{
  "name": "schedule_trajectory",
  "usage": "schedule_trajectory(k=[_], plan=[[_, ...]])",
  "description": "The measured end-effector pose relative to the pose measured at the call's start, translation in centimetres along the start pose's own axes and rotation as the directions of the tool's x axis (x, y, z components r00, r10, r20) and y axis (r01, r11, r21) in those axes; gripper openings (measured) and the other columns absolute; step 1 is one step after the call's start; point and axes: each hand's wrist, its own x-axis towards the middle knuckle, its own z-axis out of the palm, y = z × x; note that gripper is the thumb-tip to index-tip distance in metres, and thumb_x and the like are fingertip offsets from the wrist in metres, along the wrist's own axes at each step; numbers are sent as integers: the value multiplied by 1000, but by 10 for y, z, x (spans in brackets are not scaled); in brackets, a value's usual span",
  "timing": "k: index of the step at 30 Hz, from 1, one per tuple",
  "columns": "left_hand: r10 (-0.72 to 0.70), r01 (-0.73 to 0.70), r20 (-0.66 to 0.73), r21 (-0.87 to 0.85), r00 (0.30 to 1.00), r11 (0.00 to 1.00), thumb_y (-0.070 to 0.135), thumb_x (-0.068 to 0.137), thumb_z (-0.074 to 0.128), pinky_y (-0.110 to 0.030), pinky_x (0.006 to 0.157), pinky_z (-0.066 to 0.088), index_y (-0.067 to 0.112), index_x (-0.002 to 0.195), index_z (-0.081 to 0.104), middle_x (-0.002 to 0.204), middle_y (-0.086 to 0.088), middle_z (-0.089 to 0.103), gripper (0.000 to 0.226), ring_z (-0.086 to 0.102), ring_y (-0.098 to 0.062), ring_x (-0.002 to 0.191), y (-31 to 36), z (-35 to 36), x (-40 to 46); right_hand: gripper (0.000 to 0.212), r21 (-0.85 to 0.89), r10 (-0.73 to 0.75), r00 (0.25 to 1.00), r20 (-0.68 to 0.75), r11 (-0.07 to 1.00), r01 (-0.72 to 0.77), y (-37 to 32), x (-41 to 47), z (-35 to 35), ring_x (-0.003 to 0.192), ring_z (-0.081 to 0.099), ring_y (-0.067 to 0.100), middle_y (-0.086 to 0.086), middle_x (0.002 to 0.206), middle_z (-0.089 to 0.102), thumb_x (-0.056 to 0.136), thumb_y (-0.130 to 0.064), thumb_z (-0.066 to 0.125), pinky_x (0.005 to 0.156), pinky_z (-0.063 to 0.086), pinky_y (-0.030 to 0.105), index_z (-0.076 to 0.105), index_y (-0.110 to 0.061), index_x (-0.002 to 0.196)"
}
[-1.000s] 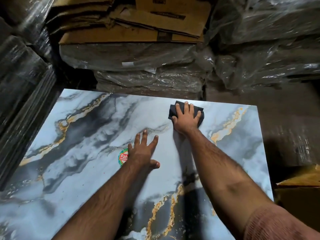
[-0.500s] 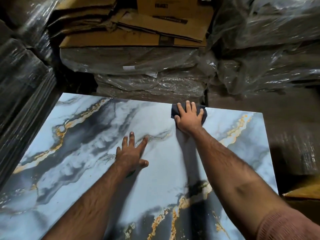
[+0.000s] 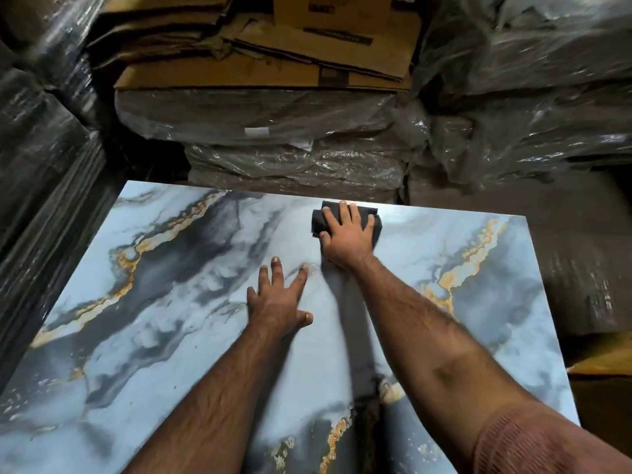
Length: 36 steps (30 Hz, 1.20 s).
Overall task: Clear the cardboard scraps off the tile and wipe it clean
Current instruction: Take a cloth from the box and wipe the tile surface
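Head view — marbled blue-grey tile [image 3: 164, 319] lies flat amid plastic-wrapped stacks [image 3: 519, 107] and flattened cardboard [image 3: 260, 68]. Right hand [image 3: 347, 236], fingers spread straight, presses dark cloth [image 3: 376, 230] at far edge — left hand [image 3: 278, 301] splayed flat mid-tile.

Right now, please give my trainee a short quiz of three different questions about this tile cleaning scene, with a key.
1. True or false: the right hand presses a dark cloth near the far edge of the tile.
2. The left hand is: A) gripping cardboard, B) flat on the tile with fingers spread, C) lifted off the tile.
3. Fill in: behind the tile, flattened ______ lies on plastic-wrapped stacks.

Key: 1 true; 2 B; 3 cardboard.
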Motion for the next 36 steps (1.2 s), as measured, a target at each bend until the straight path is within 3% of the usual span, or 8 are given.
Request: schedule_trajectory(k=[3, 7, 11, 16, 20, 26, 36], plan=[[-4, 4, 1, -15, 1000, 1000, 58, 82, 62, -58, 114, 19, 41, 152, -7, 161, -12, -20, 100, -10, -37, 148, 1, -1, -2, 62, 14, 96, 994, -41, 995, -96, 14, 0, -3, 151, 3, 22, 3, 165, 9, 97, -45, 40, 117, 1, 61, 21, -35, 155], [-33, 32, -21, -51, 999, 998, 57, 81, 64, -56, 115, 18, 21, 155, -8, 162, -9, -18, 109, -10, -32, 149, -1, 1, -3, 62, 2, 268, 962, -48, 963, -268, 26, 7, -7, 152, 1, 26, 4, 166, 5, 98, -45, 35, 117, 1, 61, 16, -35, 156], [-46, 42, -35, -105, 998, 994, 55, 79, 68, -56, 115, 16, 11, 155, -5, 162, -8, -15, 114, -9, -31, 150, 0, 1, -3, 62, -20, 195, 981, -7, 981, -195, -4, 14, 0, 152, -1, 27, 6, 166, 3, 98, -44, 36, 117, -1, 62, 14, -35, 156], [-29, 24, -38, -132, 999, 991, 57, 81, 66, -57, 116, 13, 12, 155, -5, 162, -9, -15, 111, -10, -31, 149, -4, 4, -3, 61, -56, 122, 993, 3, 991, -121, -28, -1, 4, 151, 2, 25, 5, 165, 6, 98, -43, 38, 117, 4, 62, 18, -34, 155], [-1, -2, -26, -120, 1000, 993, 59, 83, 63, -58, 116, 13, 13, 155, -4, 163, -9, -14, 109, -10, -32, 149, -5, 1, -7, 62, -60, 84, 996, 1, 995, -84, -26, -70, 21, 151, 2, 25, 4, 166, 5, 99, -43, 40, 117, 6, 62, 17, -35, 156], [183, -183, -3, -72, 983, 981, 57, 75, 70, -51, 116, 16, 24, 155, -1, 163, -9, -12, 112, -3, -34, 149, -47, 8, -28, 65, -101, 111, 991, 76, 990, -103, -41, -173, 46, 151, -2, 25, 4, 166, 1, 99, -43, 39, 117, 7, 62, 11, -35, 157], [163, -165, -106, -12, 981, 986, 58, 77, 67, -54, 117, 9, 31, 155, 0, 163, -8, -11, 106, -5, -33, 150, -60, 41, -39, 62, -19, 172, 984, 39, 985, -172, -36, -82, 27, 152, -3, 25, 4, 166, 0, 100, -46, 37, 116, 1, 63, 13, -36, 156]])
